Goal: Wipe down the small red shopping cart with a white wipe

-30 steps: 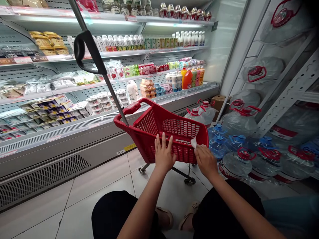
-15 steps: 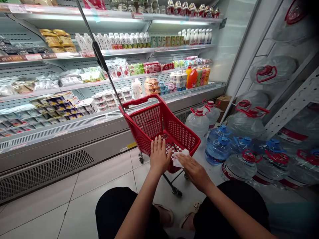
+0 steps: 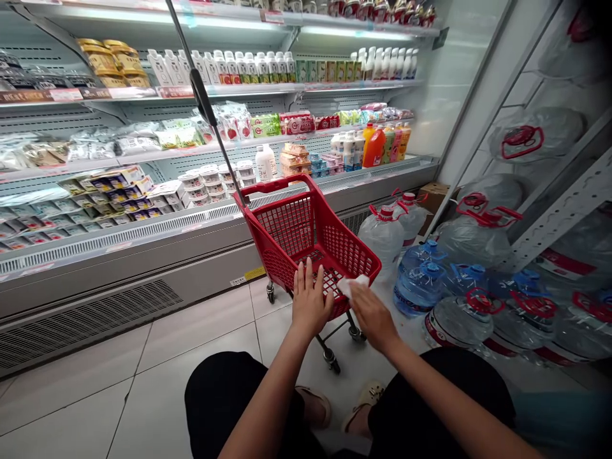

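A red plastic shopping cart (image 3: 273, 256) with a lattice basket stands on wheels in front of my knees. My left hand (image 3: 310, 303), fingers spread, lies against the near rim of the basket and holds nothing. A white tissue (image 3: 352, 285) is in my right hand (image 3: 371, 313), closed on it at the near right corner of the basket. Part of the tissue is hidden under the fingers. I cannot tell whether it touches the rim.
An open refrigerated display (image 3: 201, 236) with dairy and drinks runs behind the cart. Large water bottles (image 3: 421, 280) crowd the floor on the right, beside a white metal rack (image 3: 549, 210). Pale floor tiles (image 3: 191, 347) lie at the left. A thin pole (image 3: 222, 150) rises from the cart.
My right hand has moved slightly up with the tissue, and more of the tissue shows. My left hand stays at the rim. The view has shifted a little.
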`<state>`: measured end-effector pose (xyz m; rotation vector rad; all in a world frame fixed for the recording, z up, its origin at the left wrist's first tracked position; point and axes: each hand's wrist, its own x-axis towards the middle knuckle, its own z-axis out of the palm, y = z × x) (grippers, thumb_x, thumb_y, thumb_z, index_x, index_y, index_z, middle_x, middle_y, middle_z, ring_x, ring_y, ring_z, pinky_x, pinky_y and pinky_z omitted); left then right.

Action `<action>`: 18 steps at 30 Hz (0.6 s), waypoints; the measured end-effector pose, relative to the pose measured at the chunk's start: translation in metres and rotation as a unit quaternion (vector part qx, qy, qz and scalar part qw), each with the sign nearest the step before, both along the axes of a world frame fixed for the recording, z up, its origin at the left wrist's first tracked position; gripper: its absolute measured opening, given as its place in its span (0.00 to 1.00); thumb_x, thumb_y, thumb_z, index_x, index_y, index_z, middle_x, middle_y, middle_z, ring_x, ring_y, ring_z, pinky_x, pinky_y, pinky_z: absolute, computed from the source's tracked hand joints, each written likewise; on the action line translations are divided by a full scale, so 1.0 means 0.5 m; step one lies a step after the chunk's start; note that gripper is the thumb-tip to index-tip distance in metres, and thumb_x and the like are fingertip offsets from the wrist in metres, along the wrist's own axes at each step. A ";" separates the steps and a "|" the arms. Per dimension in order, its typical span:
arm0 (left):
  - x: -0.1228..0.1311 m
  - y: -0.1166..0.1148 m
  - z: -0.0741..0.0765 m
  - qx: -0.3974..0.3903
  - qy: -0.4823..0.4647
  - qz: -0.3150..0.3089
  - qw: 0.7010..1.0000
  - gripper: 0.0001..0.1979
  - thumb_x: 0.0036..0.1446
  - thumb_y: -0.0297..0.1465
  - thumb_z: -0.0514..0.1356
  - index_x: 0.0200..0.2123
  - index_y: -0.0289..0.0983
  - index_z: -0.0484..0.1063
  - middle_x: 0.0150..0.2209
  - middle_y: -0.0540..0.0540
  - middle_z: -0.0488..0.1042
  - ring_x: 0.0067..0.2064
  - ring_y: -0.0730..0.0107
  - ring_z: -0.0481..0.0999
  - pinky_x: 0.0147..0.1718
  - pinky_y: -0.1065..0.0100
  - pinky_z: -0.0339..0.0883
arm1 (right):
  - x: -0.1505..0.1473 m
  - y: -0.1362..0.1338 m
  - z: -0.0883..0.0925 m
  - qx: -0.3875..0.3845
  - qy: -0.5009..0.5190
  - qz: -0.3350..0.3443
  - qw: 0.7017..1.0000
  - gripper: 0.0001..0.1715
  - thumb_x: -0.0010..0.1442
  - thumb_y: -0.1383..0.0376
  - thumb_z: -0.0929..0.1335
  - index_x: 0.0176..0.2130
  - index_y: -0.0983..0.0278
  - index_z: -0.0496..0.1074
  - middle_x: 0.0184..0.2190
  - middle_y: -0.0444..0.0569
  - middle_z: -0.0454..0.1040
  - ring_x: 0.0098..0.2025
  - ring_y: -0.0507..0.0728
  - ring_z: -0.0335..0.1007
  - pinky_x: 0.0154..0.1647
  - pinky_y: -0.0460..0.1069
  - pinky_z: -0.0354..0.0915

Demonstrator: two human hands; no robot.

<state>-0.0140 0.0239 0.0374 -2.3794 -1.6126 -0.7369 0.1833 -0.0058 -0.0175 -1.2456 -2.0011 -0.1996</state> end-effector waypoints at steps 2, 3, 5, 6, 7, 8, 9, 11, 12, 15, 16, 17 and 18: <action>-0.003 -0.006 0.000 0.002 0.001 -0.004 1.000 0.34 0.67 0.34 0.57 0.73 0.36 0.57 0.78 0.36 0.43 0.78 0.45 0.40 0.72 0.41 0.49 | -0.042 -0.031 0.006 -0.003 -0.005 0.031 1.000 0.33 0.75 0.65 0.58 0.75 0.61 0.54 0.68 0.55 0.68 0.70 0.62 0.64 0.71 0.64 0.64; -0.005 -0.010 0.001 0.003 0.002 -0.006 1.000 0.33 0.67 0.33 0.56 0.73 0.36 0.56 0.78 0.37 0.44 0.78 0.46 0.40 0.72 0.41 0.49 | -0.051 -0.040 0.010 -0.002 -0.008 0.045 0.999 0.33 0.75 0.65 0.58 0.75 0.61 0.54 0.69 0.55 0.67 0.70 0.62 0.63 0.71 0.63 0.64; -0.011 -0.020 0.002 0.005 0.004 -0.009 1.000 0.33 0.68 0.33 0.56 0.74 0.37 0.56 0.78 0.38 0.44 0.78 0.46 0.39 0.73 0.41 0.48 | -0.039 -0.041 0.016 0.005 -0.025 0.086 0.996 0.33 0.75 0.66 0.59 0.75 0.61 0.54 0.69 0.54 0.68 0.70 0.61 0.63 0.72 0.62 0.63; -0.013 -0.025 0.002 0.005 0.005 -0.011 1.000 0.33 0.68 0.34 0.56 0.74 0.37 0.56 0.78 0.38 0.44 0.78 0.47 0.39 0.73 0.42 0.48 | -0.018 -0.034 0.017 0.006 -0.041 0.114 0.993 0.33 0.75 0.67 0.59 0.75 0.61 0.54 0.68 0.54 0.68 0.70 0.60 0.63 0.72 0.62 0.63; -0.015 -0.030 0.002 0.006 0.006 -0.011 1.000 0.33 0.69 0.34 0.56 0.74 0.37 0.56 0.78 0.38 0.44 0.78 0.47 0.39 0.73 0.42 0.48 | 0.010 -0.022 0.018 0.003 -0.055 0.136 0.989 0.33 0.74 0.67 0.59 0.74 0.60 0.56 0.68 0.53 0.68 0.70 0.59 0.63 0.72 0.61 0.63; -0.015 -0.034 0.001 0.006 0.006 -0.012 1.000 0.33 0.68 0.34 0.56 0.74 0.38 0.56 0.78 0.39 0.44 0.78 0.47 0.39 0.73 0.43 0.48 | 0.044 -0.006 0.017 0.000 -0.063 0.143 0.988 0.32 0.75 0.67 0.59 0.74 0.60 0.57 0.68 0.52 0.69 0.70 0.59 0.64 0.72 0.61 0.63; -0.015 -0.037 0.000 0.007 0.007 -0.013 1.000 0.33 0.68 0.34 0.57 0.74 0.38 0.56 0.78 0.39 0.44 0.78 0.47 0.39 0.73 0.43 0.48 | 0.082 0.011 0.015 -0.002 -0.064 0.132 0.989 0.31 0.75 0.66 0.58 0.73 0.59 0.59 0.67 0.52 0.70 0.69 0.59 0.65 0.72 0.62 0.63; -0.010 -0.041 -0.002 0.009 0.005 -0.015 1.000 0.34 0.68 0.34 0.56 0.75 0.39 0.55 0.78 0.40 0.44 0.78 0.47 0.38 0.73 0.42 0.48 | 0.155 0.047 0.009 -0.006 -0.045 0.063 0.997 0.29 0.76 0.63 0.57 0.71 0.60 0.62 0.66 0.53 0.72 0.68 0.61 0.67 0.72 0.65 0.62; -0.006 -0.042 -0.003 0.009 0.003 -0.017 1.000 0.34 0.69 0.34 0.56 0.75 0.40 0.54 0.78 0.41 0.44 0.78 0.47 0.38 0.73 0.42 0.48 | 0.185 0.062 0.006 -0.007 -0.038 0.032 0.999 0.28 0.76 0.61 0.57 0.70 0.60 0.64 0.65 0.54 0.73 0.67 0.62 0.68 0.72 0.66 0.61; 0.006 -0.042 -0.002 0.006 0.000 -0.029 1.000 0.35 0.69 0.34 0.57 0.76 0.41 0.52 0.78 0.41 0.43 0.78 0.47 0.38 0.73 0.42 0.49 | 0.231 0.085 -0.004 -0.012 -0.023 -0.007 1.000 0.28 0.76 0.58 0.57 0.69 0.62 0.66 0.64 0.56 0.73 0.67 0.63 0.68 0.73 0.67 0.59; 0.008 -0.042 -0.001 0.004 0.000 -0.032 0.999 0.36 0.69 0.35 0.57 0.76 0.41 0.51 0.78 0.41 0.42 0.78 0.48 0.38 0.73 0.43 0.48 | 0.230 0.084 -0.007 -0.010 -0.016 -0.012 1.000 0.29 0.76 0.58 0.57 0.69 0.63 0.66 0.64 0.57 0.73 0.67 0.63 0.68 0.73 0.67 0.59; 0.008 -0.042 0.000 0.002 0.001 -0.035 0.999 0.36 0.69 0.35 0.57 0.76 0.41 0.50 0.78 0.41 0.42 0.79 0.48 0.38 0.74 0.43 0.48 | 0.222 0.079 -0.011 -0.007 -0.007 -0.018 1.000 0.29 0.76 0.58 0.57 0.69 0.64 0.66 0.64 0.57 0.73 0.68 0.64 0.67 0.73 0.67 0.59; 0.006 -0.041 0.002 0.000 0.002 -0.036 0.999 0.36 0.69 0.35 0.57 0.76 0.41 0.49 0.79 0.42 0.42 0.79 0.50 0.38 0.74 0.44 0.47 | 0.209 0.070 -0.015 -0.002 0.002 -0.023 1.000 0.29 0.76 0.58 0.57 0.69 0.64 0.66 0.63 0.58 0.74 0.68 0.64 0.67 0.72 0.67 0.60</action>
